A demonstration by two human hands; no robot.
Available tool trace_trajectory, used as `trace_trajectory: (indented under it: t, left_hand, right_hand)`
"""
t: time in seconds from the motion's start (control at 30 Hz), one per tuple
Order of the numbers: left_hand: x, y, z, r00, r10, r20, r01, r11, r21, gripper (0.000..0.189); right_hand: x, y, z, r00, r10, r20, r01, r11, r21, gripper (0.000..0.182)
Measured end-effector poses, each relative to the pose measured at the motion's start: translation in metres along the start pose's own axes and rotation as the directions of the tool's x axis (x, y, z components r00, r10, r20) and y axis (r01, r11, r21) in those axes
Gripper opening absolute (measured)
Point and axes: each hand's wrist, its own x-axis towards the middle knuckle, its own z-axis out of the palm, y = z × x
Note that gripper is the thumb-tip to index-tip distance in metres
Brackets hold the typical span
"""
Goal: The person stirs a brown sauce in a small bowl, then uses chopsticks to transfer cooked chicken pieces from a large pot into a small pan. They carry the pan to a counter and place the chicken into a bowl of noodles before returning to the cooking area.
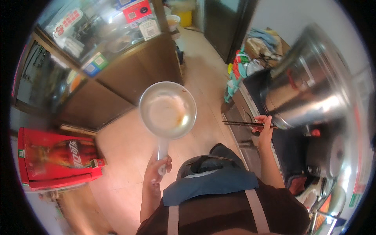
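My left hand grips the pale handle of a small metal frying pan, held out in front of my body above the tiled floor. The inside of the pan faces up and shows a brownish stain, a dark speck near its far rim and no food. On the right, my right hand is closed around a pair of dark chopsticks that point left. That hand is close to the base of a large stainless steel stockpot on a dark counter.
A glass-fronted counter with stickers stands ahead left. At left is a red Coca-Cola cooler. Cloths and bags are heaped beyond the stockpot. A rice cooker sits behind my right hand. A dark door is at the far end.
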Motion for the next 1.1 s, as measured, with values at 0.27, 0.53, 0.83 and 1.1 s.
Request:
trace_trajectory:
  t: [0.27,0.53,0.83,1.1]
  left_hand:
    - [0.165,0.077,0.041,0.982,-0.101,0.161,0.098,0.995,0.024,0.062]
    - [0.307,0.183,0.099,0.972,-0.116,0.204,0.095,0.99,0.108,0.061]
    - [0.55,0.244,0.143,0.919,-0.106,0.379,0.143,0.987,-0.071,0.07]
    - [0.764,0.312,0.211,0.986,0.001,0.165,0.044,0.961,-0.271,0.049]
  right_hand:
    - [0.191,0.029,0.1,0.989,0.144,-0.02,-0.136,0.961,0.24,0.038]
    - [0.394,0.007,0.229,0.964,0.171,0.203,-0.258,0.781,0.569,0.029]
    - [0.63,-0.011,0.303,0.948,0.218,0.232,-0.318,0.678,0.663,0.025]
    - [0.793,-0.012,0.31,0.966,0.191,0.176,-0.26,0.695,0.671,0.031]
